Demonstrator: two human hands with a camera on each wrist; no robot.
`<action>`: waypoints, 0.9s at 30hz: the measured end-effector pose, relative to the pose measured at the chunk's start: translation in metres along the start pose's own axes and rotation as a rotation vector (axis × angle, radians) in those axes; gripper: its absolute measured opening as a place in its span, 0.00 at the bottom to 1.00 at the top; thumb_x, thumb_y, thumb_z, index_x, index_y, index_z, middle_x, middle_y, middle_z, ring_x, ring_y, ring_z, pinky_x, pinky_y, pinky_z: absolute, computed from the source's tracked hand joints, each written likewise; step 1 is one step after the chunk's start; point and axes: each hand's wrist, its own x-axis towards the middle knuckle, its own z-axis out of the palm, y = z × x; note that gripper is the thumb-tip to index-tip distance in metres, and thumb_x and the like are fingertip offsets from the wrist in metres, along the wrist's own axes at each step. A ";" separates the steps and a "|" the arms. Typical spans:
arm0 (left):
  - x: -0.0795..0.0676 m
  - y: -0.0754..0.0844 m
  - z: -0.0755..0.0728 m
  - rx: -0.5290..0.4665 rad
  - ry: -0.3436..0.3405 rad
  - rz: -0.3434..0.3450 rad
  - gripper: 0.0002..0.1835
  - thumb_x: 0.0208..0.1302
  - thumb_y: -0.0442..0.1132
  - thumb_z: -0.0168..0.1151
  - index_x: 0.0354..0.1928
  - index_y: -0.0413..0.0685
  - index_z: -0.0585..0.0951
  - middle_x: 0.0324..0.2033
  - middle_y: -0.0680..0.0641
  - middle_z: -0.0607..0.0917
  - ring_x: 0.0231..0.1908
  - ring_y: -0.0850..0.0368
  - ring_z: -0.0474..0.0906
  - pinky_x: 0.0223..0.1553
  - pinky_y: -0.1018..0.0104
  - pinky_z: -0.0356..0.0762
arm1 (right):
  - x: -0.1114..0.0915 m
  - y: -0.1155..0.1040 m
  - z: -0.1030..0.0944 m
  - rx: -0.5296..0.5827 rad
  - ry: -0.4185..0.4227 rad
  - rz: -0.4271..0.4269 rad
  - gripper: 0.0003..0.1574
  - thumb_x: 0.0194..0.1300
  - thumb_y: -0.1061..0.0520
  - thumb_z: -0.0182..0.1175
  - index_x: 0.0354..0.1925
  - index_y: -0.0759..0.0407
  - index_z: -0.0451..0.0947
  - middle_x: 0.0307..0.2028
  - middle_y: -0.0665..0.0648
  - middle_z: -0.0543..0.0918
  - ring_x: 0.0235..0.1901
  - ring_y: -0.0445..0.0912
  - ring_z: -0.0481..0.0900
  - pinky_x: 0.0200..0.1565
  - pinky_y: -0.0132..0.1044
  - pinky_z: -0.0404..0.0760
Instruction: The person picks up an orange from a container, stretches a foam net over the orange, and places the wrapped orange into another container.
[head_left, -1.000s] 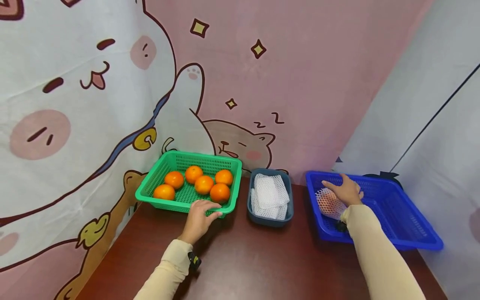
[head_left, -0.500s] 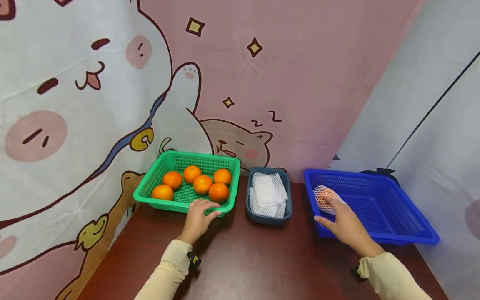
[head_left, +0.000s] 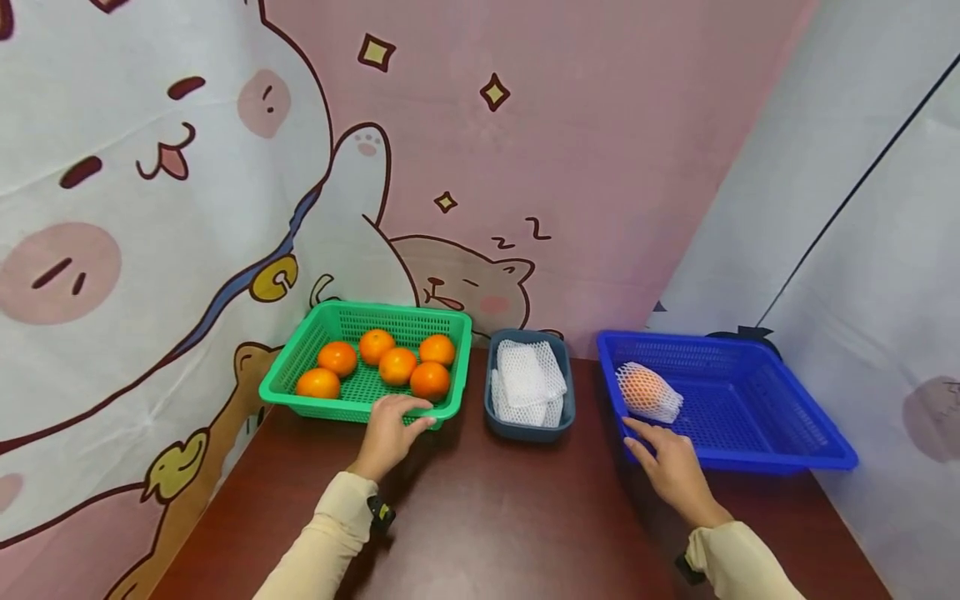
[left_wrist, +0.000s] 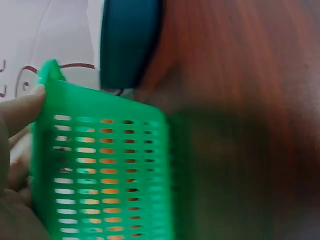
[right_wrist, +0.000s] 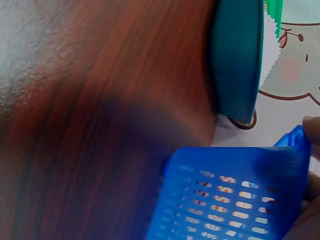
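Note:
My left hand [head_left: 387,435] grips the front rim of a green basket [head_left: 360,408], its thumb outside and fingers over the edge. Several oranges [head_left: 397,366] lie loose in that basket. At the right, my right hand [head_left: 672,468] holds the near-left rim of a blue basket [head_left: 750,457]; in the right wrist view the thumb is on the rim [right_wrist: 297,140] and the fingers are partly hidden. Inside the blue basket, against its left side, lies one orange in a white foam net [head_left: 647,392].
Between the baskets stands a small dark blue-grey box [head_left: 528,432] holding several flat white foam nets [head_left: 522,375]. All three containers sit on a dark red-brown table [head_left: 495,517], near a cartoon-printed cloth backdrop [head_left: 585,167].
My right hand has let go of the netted orange in the blue basket and drawn back to that basket's near-left rim. The left hand has stayed at the green rim.

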 end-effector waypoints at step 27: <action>0.090 -0.021 0.035 0.362 -0.499 -0.381 0.42 0.49 0.48 0.76 0.67 0.50 0.69 0.59 0.33 0.71 0.51 0.34 0.73 0.44 0.39 0.75 | -0.001 0.004 -0.001 -0.020 -0.017 0.038 0.21 0.60 0.61 0.67 0.53 0.60 0.82 0.37 0.59 0.85 0.39 0.57 0.82 0.35 0.47 0.66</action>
